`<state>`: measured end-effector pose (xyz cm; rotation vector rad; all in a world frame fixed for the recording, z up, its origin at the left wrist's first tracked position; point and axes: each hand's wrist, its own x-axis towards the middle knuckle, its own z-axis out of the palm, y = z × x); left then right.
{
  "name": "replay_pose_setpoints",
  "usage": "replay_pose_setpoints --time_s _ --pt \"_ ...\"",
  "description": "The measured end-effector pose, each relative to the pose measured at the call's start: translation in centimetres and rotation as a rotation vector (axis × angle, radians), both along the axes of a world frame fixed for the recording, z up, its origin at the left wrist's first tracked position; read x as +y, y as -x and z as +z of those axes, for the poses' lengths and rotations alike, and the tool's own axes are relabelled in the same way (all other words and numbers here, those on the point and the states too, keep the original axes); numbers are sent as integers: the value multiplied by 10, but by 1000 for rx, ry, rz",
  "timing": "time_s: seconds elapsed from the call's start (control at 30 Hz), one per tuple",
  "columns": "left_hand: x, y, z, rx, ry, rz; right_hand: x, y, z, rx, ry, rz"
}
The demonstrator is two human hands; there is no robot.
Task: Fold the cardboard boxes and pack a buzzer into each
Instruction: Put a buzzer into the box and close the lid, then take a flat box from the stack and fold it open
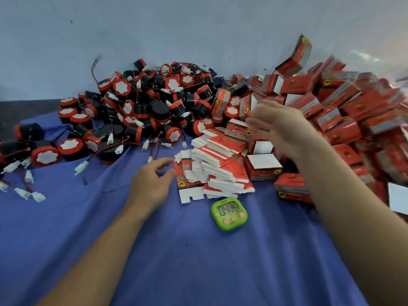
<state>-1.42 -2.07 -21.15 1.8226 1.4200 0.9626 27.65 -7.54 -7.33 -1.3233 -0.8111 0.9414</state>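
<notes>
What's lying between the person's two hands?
In the head view, a messy stack of flat, unfolded boxes lies between the left hand and the blurred right hand.

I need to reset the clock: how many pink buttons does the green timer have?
3 on the green timer, in a row under its display: left button, middle button, right button. None looks hidden.

Packing workshop: heaped buzzers (141, 107), boxes (344, 111)
</notes>
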Motion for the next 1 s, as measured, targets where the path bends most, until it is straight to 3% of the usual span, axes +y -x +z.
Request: replay_pose_setpoints --time_s 0.1,0.17,0.27,0.33,0.4,0.5,0.7,0.8,0.87,1.0 --pt "-1 -3 2 84 -11 -43 20 39 -24 -739 213 67" --pt "-4 -2 4 112 -19 -46 30 62 -42 -1097 381 107" --pt "-7 1 5 113 -33 -54 35 82 -61 -1331 558 127" --pt "-7 2 5 134 -50 -74 32 90 -61 -1556 511 83" --pt "-6 2 4 142 -54 -85 27 99 -51 -1657 434 52" --pt "-6 1 3 92 -27 -79 19 103 -36 -1582 318 55" --pt "-7 4 8 -296 45 -14 -2 115 -32 -575 -117 -101" --pt "-8 1 17 -532 71 37 -6 132 -45 -141 -57 -97" --pt "-8 3 21 -688 111 84 -11 141 -61 -117 -8 -111" --pt "-1 15 24 -914 304 138 -17 143 -91 -461 51 -116"
